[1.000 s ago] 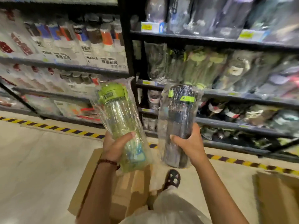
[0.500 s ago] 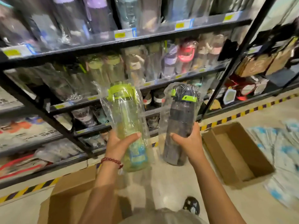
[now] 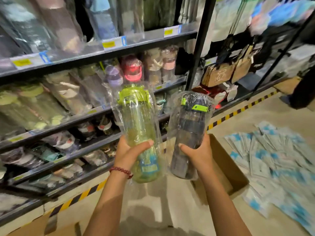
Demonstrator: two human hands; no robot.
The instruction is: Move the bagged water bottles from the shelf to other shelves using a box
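Black metal shelves [image 3: 109,51] fill the upper left of the head view, tiered and crowded with bagged bottles in clear wrap, with yellow price tags [image 3: 108,44] along their front edges. Black-and-yellow hazard tape [image 3: 238,111] runs along the pale floor [image 3: 163,201] at the foot of the racks. Held up in front of the shelves are two bottles, both upright and each inside a clear plastic bag. The left hand [image 3: 130,153], with a red bead bracelet [image 3: 121,171] at its wrist, wraps its grip round the lower half of the green bottle [image 3: 139,132], thumb across the front. The right hand [image 3: 198,153] clamps its grip round the lower half of the dark bottle [image 3: 190,133], which has a green tab on its cap. The two bottles stand just beside each other, slightly apart. Below and behind the right hand an open cardboard box [image 3: 228,169] sits on the floor. To the right of it, flat blue-and-white packets [image 3: 276,160] lie spread over the floor, blurred. Another cardboard edge [image 3: 47,225] shows at the lower left corner.
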